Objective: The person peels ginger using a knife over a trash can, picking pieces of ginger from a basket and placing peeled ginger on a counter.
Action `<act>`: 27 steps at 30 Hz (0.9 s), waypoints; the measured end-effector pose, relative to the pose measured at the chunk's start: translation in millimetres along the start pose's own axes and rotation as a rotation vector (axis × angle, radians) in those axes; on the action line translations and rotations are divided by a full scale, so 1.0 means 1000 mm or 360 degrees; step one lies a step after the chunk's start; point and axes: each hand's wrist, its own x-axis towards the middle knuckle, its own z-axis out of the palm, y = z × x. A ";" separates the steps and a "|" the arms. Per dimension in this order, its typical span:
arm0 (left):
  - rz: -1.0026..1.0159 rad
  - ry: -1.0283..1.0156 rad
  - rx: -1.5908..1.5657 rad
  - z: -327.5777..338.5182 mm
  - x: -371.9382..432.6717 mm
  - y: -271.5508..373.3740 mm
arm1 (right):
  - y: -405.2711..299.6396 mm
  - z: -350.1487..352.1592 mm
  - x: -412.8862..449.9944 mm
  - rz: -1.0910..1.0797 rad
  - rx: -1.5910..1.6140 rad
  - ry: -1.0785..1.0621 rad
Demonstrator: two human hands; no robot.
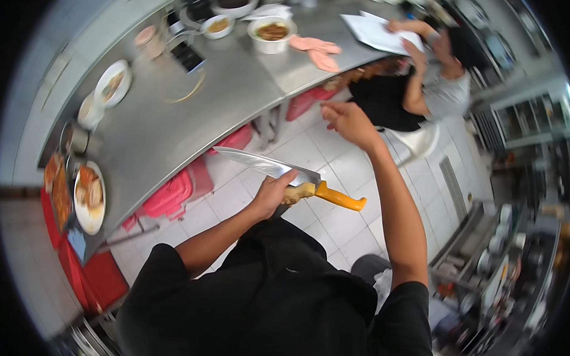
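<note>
My left hand (271,192) is closed around a broad-bladed kitchen knife (271,167) by its blade, together with a knobbly, pale yellow-brown piece of food (297,192), perhaps ginger root. The knife's yellow handle (341,197) points right, its tip up and to the left. Raised above the floor near the counter's edge, my right hand (346,121) touches nothing that I can see; its fingers are partly curled and apart. A pair of pink gloves (320,51) lies on the counter beyond it.
A steel counter (231,89) curves ahead, bearing a white tub of food (271,35), bowls, a phone (187,56) and an oval plate (90,197). Pink bins (169,193) stand beneath. At upper right a seated person (441,84) handles white sheets (382,34). Shelves (475,246) with dishes stand right.
</note>
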 end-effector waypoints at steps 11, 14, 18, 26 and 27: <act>-0.0337 -0.1083 0.0837 0.180 -0.021 -0.083 | 0.039 -0.011 -0.419 0.0938 -0.0196 0.0664; -0.0607 -0.1403 0.0951 0.250 -0.056 -0.138 | 0.041 0.015 -0.521 0.1226 0.0004 0.0854; -0.0829 -0.1735 0.1155 0.317 -0.117 -0.212 | 0.052 0.066 -0.613 0.1437 0.0007 0.1328; -0.1053 -0.2130 0.1568 0.398 -0.210 -0.307 | 0.068 0.109 -0.707 0.1748 -0.0081 0.2009; -0.1052 -0.2220 0.1605 0.405 -0.213 -0.318 | 0.074 0.109 -0.713 0.1779 -0.0067 0.2040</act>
